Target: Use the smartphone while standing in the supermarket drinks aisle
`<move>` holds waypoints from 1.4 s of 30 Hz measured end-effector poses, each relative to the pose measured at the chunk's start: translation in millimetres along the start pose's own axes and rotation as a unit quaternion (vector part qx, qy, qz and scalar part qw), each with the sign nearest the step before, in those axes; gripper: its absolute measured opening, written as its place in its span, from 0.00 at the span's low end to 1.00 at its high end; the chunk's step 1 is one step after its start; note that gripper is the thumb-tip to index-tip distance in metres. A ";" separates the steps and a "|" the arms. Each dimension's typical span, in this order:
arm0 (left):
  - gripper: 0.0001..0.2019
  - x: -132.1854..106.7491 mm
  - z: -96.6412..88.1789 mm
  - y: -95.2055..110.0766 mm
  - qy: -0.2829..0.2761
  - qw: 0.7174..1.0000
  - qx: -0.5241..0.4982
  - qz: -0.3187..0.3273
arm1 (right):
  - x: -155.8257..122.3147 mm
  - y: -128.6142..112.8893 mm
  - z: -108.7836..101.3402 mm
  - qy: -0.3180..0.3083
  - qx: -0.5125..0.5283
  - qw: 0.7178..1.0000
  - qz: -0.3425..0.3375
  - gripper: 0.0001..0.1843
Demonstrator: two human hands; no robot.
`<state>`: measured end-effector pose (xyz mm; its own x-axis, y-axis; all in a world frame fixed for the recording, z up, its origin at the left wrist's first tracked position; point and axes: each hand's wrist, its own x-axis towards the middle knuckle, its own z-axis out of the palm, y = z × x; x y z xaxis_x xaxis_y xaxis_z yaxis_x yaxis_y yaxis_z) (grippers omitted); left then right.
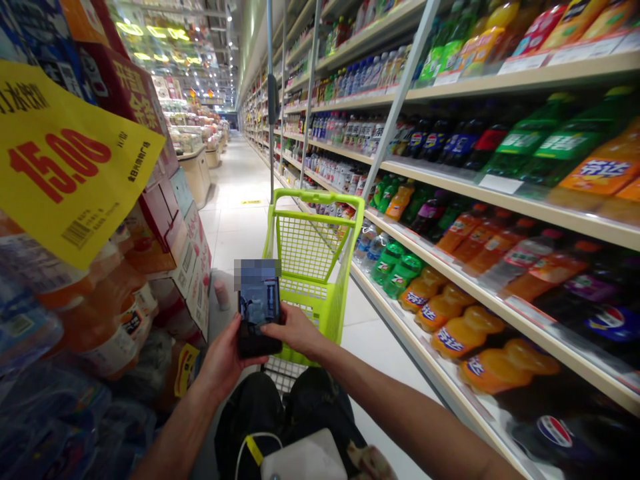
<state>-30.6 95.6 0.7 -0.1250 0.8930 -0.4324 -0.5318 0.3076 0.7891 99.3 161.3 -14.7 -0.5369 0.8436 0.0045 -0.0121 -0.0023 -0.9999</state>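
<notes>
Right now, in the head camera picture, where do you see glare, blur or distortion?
Head view: ceiling lights glare at top left; the shelf at right is stretched and its bottles smear toward the frame edge; a patch at the phone's top is pixelated; the left hand, right hand and cart look sharp.

Supermarket, drinks aisle. Landmark: green shopping cart (313, 267) in mid-aisle. Right of cart: long multi-tier shelves (550, 220) packed with soda bottles (467, 330), orange, green and cola, with price label strips (500, 183) on the shelf edges. Left of cart: stacked drink cartons (165, 200) and a big yellow price sign (65, 167) reading 15.00 with a barcode. Beyond cart: white tiled floor (235, 193) running far back, more display counters (195, 167), and ceiling strip lights.
</notes>
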 end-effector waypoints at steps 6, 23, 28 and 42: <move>0.17 -0.5 0.6 0.9 -0.016 1.000 0.014 0.000 | 4.7 -0.9 -2.1 0.053 -0.029 0.998 0.021 0.20; 0.15 -0.2 3.4 -0.8 0.007 1.000 -0.006 0.024 | -13.9 7.0 19.2 0.091 -0.099 0.991 -0.028 0.47; 0.15 -0.5 3.0 2.4 -0.001 1.000 -0.010 0.015 | -10.9 12.1 13.7 0.061 -0.023 0.998 -0.017 0.51; 0.15 -0.4 -1.3 1.6 -0.012 1.000 -0.009 0.012 | -12.3 3.6 13.2 0.021 0.050 0.999 0.008 0.42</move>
<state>-32.5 95.2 1.6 -0.1187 0.9075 -0.4029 -0.5446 0.2798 0.7906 94.7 143.9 -18.2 -0.5020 0.8648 -0.0133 -0.0892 -0.0671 -0.9938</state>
